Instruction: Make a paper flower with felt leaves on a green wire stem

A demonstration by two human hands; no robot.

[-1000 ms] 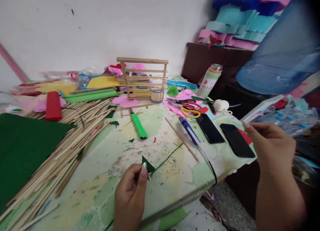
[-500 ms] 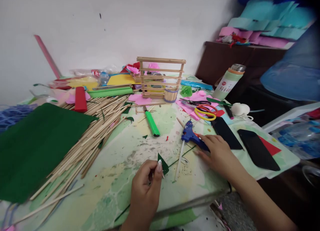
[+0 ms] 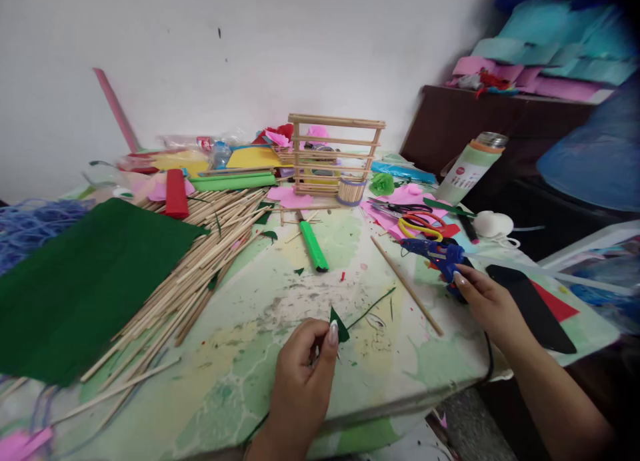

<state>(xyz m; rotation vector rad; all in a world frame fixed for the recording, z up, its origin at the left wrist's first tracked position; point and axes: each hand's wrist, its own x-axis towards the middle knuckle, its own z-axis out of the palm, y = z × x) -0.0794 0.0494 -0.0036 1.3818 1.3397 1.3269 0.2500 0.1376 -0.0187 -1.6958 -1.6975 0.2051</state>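
Near the table's front edge, my left hand (image 3: 303, 374) pinches a small dark green triangular piece (image 3: 339, 324) between thumb and fingers. A thin green strip (image 3: 373, 306) runs from that piece toward the upper right. My right hand (image 3: 493, 304) is closed round the handle of a blue glue gun (image 3: 440, 253), raised above the table with its nozzle pointing left. A white glue stick (image 3: 560, 274) sticks out of the gun's back. Between the hands lies a brown wooden stick (image 3: 407, 286).
Bundled wooden sticks (image 3: 200, 268) and green felt (image 3: 95, 288) cover the left. A green cutter (image 3: 313, 246) lies mid-table. Behind are a stick frame (image 3: 335, 158) and scissors (image 3: 423, 226). A bottle (image 3: 470, 168) and black phone (image 3: 530, 308) are at right.
My right hand has picked up the glue gun, moved it right and turned its nozzle leftward. My left hand still pinches the green piece. The view has shifted slightly.
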